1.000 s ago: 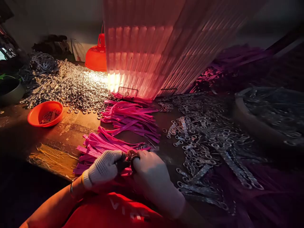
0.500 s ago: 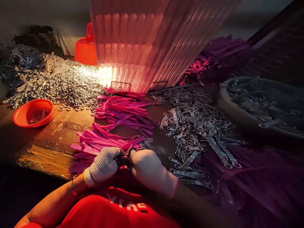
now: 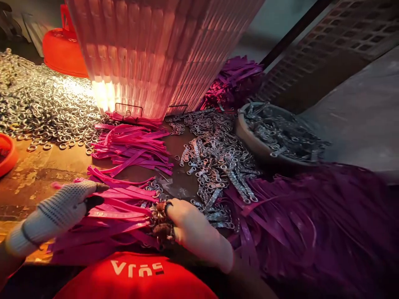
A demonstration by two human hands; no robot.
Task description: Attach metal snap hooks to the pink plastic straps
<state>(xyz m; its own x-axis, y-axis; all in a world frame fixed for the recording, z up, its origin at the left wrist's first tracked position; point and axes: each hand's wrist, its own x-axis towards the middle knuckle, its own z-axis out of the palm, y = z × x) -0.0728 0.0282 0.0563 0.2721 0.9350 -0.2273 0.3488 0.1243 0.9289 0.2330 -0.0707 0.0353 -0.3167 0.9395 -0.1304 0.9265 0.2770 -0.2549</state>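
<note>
My left hand (image 3: 67, 205), in a white dotted glove with dark fingertips, is over the left part of the near bundle of pink straps (image 3: 124, 203). Its thumb and forefinger are a little apart, with nothing visible between them. At the bundle's right end, my right hand (image 3: 191, 230), in a pale glove with dark-covered fingertips, has its fingers curled in at the metal-ringed strap ends. What those fingers hold is too small and dark to make out. A second bundle of pink straps (image 3: 134, 145) lies beyond.
Metal rings (image 3: 59, 112) are heaped at the left under a red lamp (image 3: 64, 52), with a red bowl (image 3: 9, 155) nearby. A ribbed translucent panel (image 3: 140, 54) stands behind. On the right are metal-ringed pieces (image 3: 215, 162), a full tub (image 3: 249, 137) and purple straps (image 3: 311, 211).
My hands were together over the near straps; now they are apart, the left one moved leftward and the right one at the ringed ends. The view has swung right.
</note>
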